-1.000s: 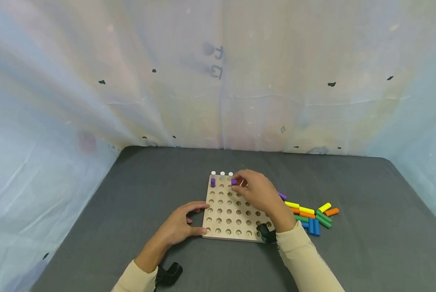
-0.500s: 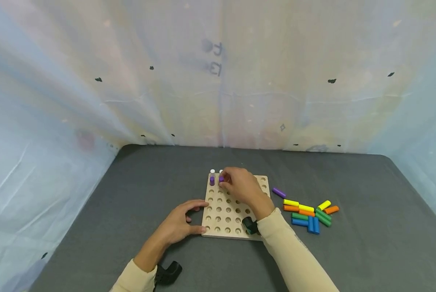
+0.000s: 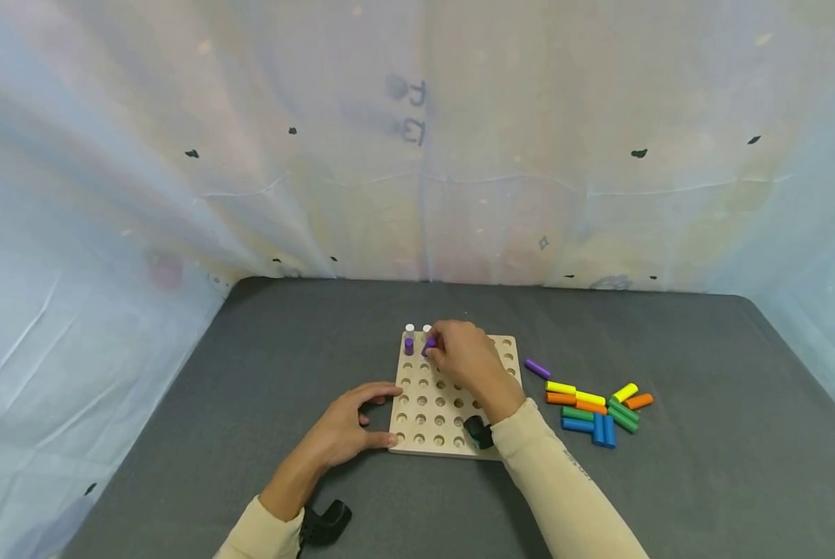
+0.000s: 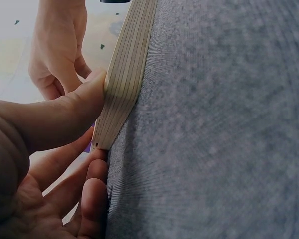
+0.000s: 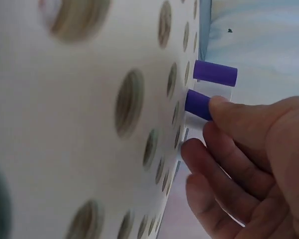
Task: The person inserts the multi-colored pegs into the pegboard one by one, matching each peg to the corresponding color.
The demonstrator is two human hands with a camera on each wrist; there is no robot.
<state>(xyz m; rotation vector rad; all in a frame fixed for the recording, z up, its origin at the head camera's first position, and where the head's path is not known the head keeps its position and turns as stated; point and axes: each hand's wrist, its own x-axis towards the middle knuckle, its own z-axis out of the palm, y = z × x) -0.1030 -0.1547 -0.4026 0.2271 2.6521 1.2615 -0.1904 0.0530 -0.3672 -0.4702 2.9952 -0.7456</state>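
Currently pinching a purple peg (image 5: 197, 103) between thumb and fingertips of the right hand (image 3: 465, 353), just below the centre of the head view. Holding it at a slight tilt against the upper part of a wooden pegboard (image 3: 431, 392); cannot tell whether seated in a hole. Touching the board's left edge with thumb and fingertips of the left hand (image 3: 344, 425), relaxed and spread, lower left of centre. Can see a second purple peg (image 3: 409, 347) upright just left of the pinched one, and two white pegs (image 3: 410, 331) along the board's top edge. Can also see, right of centre, a loose purple peg (image 3: 538, 369) lying on the dark grey counter (image 3: 711, 466), near bunched yellow pegs (image 3: 560, 387), orange pegs (image 3: 639, 401), green pegs (image 3: 577, 414) and blue pegs (image 3: 609, 432). Wearing cream sleeves (image 3: 553, 485), lower edge of the frame. Facing a pale sheet (image 3: 515, 101) across the upper half.
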